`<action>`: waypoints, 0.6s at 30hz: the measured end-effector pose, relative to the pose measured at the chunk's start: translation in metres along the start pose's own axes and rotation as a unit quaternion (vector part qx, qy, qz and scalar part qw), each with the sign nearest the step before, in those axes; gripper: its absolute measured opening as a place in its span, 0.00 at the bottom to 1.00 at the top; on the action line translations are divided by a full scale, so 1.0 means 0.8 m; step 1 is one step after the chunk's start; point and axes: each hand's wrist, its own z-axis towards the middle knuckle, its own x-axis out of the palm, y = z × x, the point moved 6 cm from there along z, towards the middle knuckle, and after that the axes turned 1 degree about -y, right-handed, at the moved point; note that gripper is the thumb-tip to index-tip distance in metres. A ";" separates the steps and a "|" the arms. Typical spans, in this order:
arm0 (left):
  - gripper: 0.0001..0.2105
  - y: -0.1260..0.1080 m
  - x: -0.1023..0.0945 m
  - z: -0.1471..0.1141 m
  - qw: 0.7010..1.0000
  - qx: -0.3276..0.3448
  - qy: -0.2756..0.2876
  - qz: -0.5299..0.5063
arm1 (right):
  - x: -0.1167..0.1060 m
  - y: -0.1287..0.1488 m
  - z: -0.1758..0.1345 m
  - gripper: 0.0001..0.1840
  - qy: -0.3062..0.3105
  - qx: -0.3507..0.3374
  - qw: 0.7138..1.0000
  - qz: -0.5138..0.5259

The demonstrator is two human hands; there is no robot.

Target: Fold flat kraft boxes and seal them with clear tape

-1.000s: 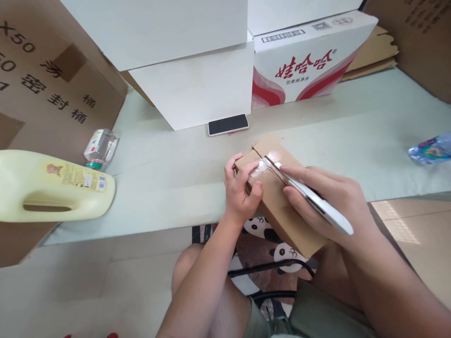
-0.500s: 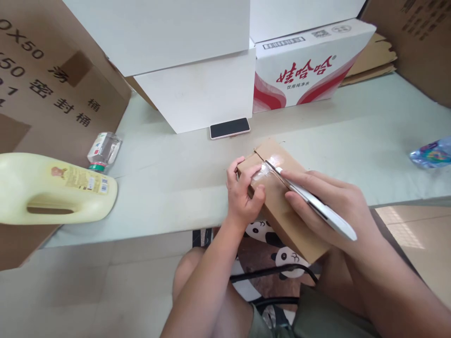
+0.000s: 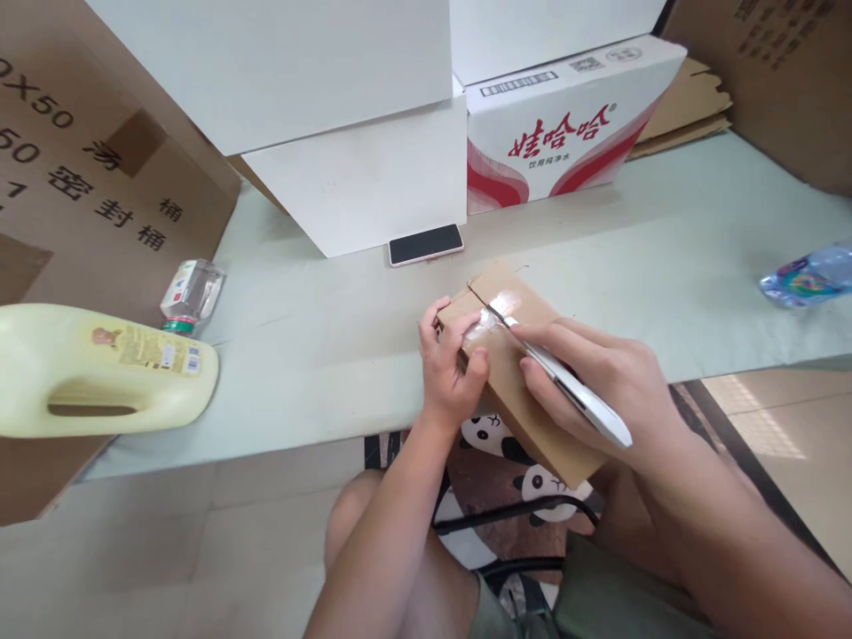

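Note:
A small brown cardboard box [image 3: 525,390] rests partly on the table's front edge and juts out over my lap. Clear tape [image 3: 485,325] covers part of the seam on its top, near the far end. My left hand [image 3: 453,364] grips the box's far left corner, fingers on the top and side. In my right hand [image 3: 599,382] is a white utility knife [image 3: 576,390], its dark blade at the seam beside the tape. How deep the blade tip sits I cannot tell.
A phone [image 3: 426,245] lies behind the box, before white cartons [image 3: 366,177] and a red-and-white carton [image 3: 565,142]. At left are a yellow jug [image 3: 160,390] and a small clear bottle [image 3: 193,297]. Another plastic bottle [image 3: 808,277] lies at right on the table [image 3: 319,355].
The knife's handle has swung a little left and lower, with its blade still at the seam. My left hand keeps its grip on the box. The whole view has shifted slightly.

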 end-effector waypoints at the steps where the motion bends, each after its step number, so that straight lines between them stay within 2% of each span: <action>1: 0.19 0.000 0.000 0.000 1.000 -0.001 0.000 0.000 | 0.001 0.000 0.001 0.15 0.005 -0.001 1.000 -0.007; 4: 0.19 0.002 0.000 0.000 1.000 -0.004 -0.002 -0.002 | 0.003 0.001 0.004 0.17 0.015 -0.007 0.999 -0.031; 11: 0.18 0.002 -0.001 0.001 1.000 0.002 -0.005 -0.002 | -0.003 -0.002 0.001 0.14 -0.018 0.009 1.000 -0.010; 18: 0.16 0.002 0.001 0.001 1.000 0.005 -0.014 -0.019 | 0.003 -0.004 0.003 0.16 0.008 0.019 0.999 -0.026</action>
